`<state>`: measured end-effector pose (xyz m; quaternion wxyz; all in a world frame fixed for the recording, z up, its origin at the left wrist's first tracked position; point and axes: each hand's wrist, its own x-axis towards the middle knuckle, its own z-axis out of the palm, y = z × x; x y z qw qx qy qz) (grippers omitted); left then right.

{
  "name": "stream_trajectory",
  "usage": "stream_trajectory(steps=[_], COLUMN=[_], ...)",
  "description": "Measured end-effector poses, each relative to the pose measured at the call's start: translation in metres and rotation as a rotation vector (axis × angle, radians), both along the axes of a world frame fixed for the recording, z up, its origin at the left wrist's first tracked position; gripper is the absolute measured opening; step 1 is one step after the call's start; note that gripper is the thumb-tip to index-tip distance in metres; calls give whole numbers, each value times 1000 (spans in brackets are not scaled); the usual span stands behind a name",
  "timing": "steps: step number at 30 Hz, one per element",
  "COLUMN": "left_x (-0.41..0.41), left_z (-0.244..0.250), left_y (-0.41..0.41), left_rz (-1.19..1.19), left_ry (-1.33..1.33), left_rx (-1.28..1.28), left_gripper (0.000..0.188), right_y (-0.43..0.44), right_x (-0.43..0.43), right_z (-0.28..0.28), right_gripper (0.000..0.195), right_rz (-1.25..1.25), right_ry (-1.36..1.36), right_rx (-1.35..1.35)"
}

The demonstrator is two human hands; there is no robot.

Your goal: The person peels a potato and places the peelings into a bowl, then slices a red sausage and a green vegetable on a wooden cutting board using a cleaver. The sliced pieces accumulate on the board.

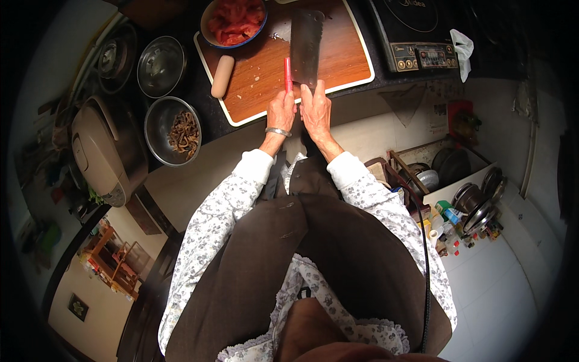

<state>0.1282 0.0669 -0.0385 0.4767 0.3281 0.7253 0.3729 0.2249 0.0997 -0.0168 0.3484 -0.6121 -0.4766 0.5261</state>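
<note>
My left hand [281, 111], a metal bangle at its wrist, grips a slim red stick [287, 72], perhaps a wrapped sausage. Beside it, my right hand [315, 108] is closed at the handle end of a dark cleaver [306, 47], whose broad blade points away over the board. The handle itself is mostly hidden by the fingers. Both hands are close together at the near edge of a wood-patterned cutting board [258, 97] with a white rim. A pale pink sausage [223, 77] lies at the board's left side. Behind it stands a bowl [235, 46] of cut tomatoes [237, 20].
Left of the board, a metal bowl [154, 135] holds brown strips, perhaps mushrooms, with another metal bowl [161, 66] behind. A rice cooker [106, 145] stands further left. A Midea induction cooker [423, 56] and a white plastic bag [462, 52] are at right. Pans [472, 206] and bottles are low right.
</note>
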Motion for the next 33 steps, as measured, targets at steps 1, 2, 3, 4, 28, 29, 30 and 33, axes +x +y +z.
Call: stream_trajectory(steps=[1,2,3,4,28,29,30,33], left_x=[-1,-1,-2,-2,-9,-9,-9,-9], left_z=[0,0,-1,-1,5,4,3,2], left_y=[-1,-2,-2,-2,2,2,2,2], left_rz=[-5,-11,-19,-28,-55,-49,-46,-54], left_ry=[2,4,9,15,3,-1,-21,-23], left_rx=[-3,-5,3,12,34,24,18,22], left_gripper=[31,32,31,31,33,33,34,34], right_y=[-2,-3,-4,-4,3,2,2,6], right_x=[-1,-2,-3,-4,-15,-15,-15,-15], right_z=[1,1,2,2,6,6,5,7], right_gripper=[21,21,21,21,22,22,22,21], right_rz=[-6,-13,-21,-28,5,4,5,27], right_ry=[10,20,29,33,-58,-57,-57,-51], right_rx=[12,23,36,28,56,45,34,85])
